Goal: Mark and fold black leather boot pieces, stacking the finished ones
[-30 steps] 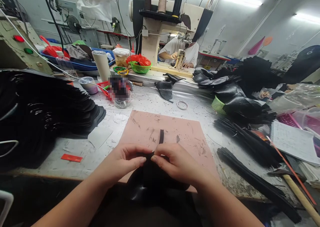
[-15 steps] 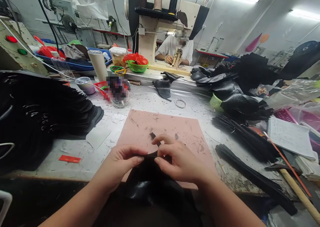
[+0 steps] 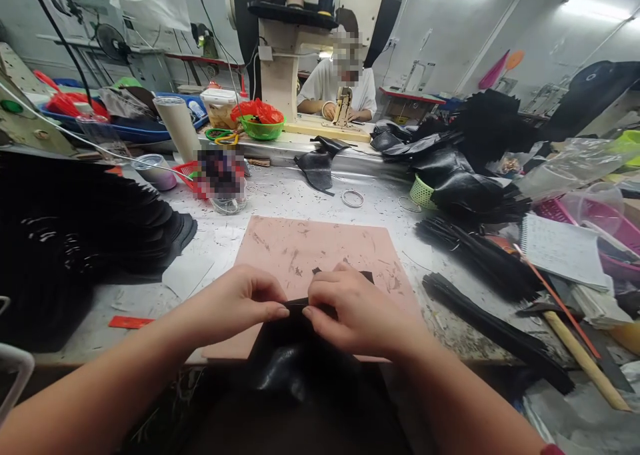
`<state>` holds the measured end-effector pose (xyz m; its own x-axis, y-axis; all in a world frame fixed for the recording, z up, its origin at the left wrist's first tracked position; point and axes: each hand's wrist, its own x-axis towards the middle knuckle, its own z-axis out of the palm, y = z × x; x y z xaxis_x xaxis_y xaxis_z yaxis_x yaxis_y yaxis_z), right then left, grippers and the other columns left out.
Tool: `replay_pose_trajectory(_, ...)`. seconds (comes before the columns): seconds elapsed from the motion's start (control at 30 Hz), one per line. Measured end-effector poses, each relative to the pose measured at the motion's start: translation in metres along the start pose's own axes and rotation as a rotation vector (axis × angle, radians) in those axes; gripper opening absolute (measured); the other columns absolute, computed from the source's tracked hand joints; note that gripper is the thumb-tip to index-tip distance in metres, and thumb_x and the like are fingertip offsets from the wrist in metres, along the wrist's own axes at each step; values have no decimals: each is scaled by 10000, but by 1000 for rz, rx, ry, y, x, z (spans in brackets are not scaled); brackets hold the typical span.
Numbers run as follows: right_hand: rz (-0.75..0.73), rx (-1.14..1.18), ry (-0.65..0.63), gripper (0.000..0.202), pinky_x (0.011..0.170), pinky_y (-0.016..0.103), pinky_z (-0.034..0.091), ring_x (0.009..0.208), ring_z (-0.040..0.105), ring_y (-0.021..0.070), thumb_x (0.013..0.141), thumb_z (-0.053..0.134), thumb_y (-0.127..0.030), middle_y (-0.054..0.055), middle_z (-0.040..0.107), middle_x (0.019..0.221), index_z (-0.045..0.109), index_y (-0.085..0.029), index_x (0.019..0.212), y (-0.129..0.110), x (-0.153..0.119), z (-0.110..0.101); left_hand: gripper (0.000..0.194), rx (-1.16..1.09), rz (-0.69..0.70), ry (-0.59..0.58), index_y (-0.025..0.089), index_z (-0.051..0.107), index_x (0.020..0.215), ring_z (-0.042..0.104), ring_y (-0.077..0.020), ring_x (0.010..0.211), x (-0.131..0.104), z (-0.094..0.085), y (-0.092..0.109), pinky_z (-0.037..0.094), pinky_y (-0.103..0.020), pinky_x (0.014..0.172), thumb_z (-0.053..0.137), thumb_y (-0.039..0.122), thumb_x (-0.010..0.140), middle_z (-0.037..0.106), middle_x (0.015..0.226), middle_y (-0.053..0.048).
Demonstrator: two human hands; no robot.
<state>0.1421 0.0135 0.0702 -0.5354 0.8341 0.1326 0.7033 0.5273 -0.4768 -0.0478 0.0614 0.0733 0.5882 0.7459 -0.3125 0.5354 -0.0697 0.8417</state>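
Observation:
A shiny black leather piece (image 3: 287, 368) hangs over the near table edge, its upper edge raised above a pink board (image 3: 320, 241). Thumb and fingers of my left hand (image 3: 250, 305) pinch that edge from the left. Close beside it, my right hand (image 3: 350, 308) grips the same edge, its fingers curled over and partly hiding the material. A small gap separates the two thumbs. Dark ends of a strip poke out behind my right fingers.
Stacked black pieces (image 3: 100, 228) fill the left side. Bundled black strips (image 3: 490, 328), a hammer (image 3: 585, 358) and a notebook (image 3: 565, 248) lie at right. Behind the table, a person in a white shirt (image 3: 320, 85) sits by a sewing machine (image 3: 280, 68). A red plastic piece (image 3: 130, 322) lies at left.
My right fingers have closed down over the leather edge, and the strip behind them has shifted right. The hands have come a little closer together. The whole view has shifted slightly.

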Motion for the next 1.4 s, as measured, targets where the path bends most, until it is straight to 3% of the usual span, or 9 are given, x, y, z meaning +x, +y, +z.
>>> replay_pose_trajectory(0.3, -2, -33, 10, 173, 686, 281, 270, 585, 450, 91, 789, 494, -172, -18, 558, 628, 517, -156, 618, 2, -1, 2, 147, 64, 69, -130, 201, 690, 722, 594, -164, 632, 3, -1, 2, 444, -211, 594, 555, 241, 679, 658, 636, 11)
replay_pose_trajectory(0.47, -16, -84, 18, 161, 686, 290, 270, 575, 452, 98, 790, 483, -174, -4, 573, 628, 553, -149, 648, -2, 0, 7, 241, 272, 153, -190, 218, 680, 844, 577, -144, 680, 4, 0, 11, 410, -186, 614, 472, 207, 722, 672, 743, 14)
replay_pose_trajectory(0.63, 0, -106, 8, 137, 707, 303, 287, 609, 496, 118, 784, 488, -186, 20, 611, 671, 592, -143, 707, -4, -2, 4, 163, 492, 204, -131, 194, 647, 710, 542, -143, 630, 5, 5, 18, 368, -200, 561, 486, 217, 697, 622, 668, 4)
replay_pose_trajectory(0.83, 84, -9, -21, 107, 755, 299, 314, 627, 528, 111, 751, 533, -187, -7, 635, 664, 594, -164, 667, 6, -12, -8, 136, 384, 100, -180, 184, 615, 662, 540, -128, 592, 3, 3, 18, 357, -184, 512, 489, 218, 700, 597, 587, 27)
replay_pose_trajectory(1.2, 34, -96, -48, 145, 755, 304, 310, 668, 558, 125, 797, 507, -182, 4, 654, 689, 601, -156, 689, 1, -19, -9, 296, 414, 89, -320, 207, 666, 808, 538, -107, 625, 3, 10, 30, 392, -174, 569, 396, 139, 711, 623, 688, 38)
replay_pose_trajectory(1.3, 43, -132, -56, 155, 748, 311, 305, 642, 553, 125, 798, 499, -175, 13, 655, 681, 598, -148, 683, -2, -18, -10, 320, 538, 158, -310, 215, 649, 813, 550, -127, 682, 3, 14, 32, 398, -200, 615, 379, 103, 683, 630, 738, 25)
replay_pose_trajectory(1.4, 48, -162, -57, 145, 750, 321, 304, 657, 556, 138, 797, 494, -172, 32, 660, 710, 612, -144, 720, -6, -17, -12, 273, 684, 292, -221, 213, 629, 890, 556, -168, 795, 3, 19, 37, 404, -245, 702, 448, 153, 695, 630, 848, -13)
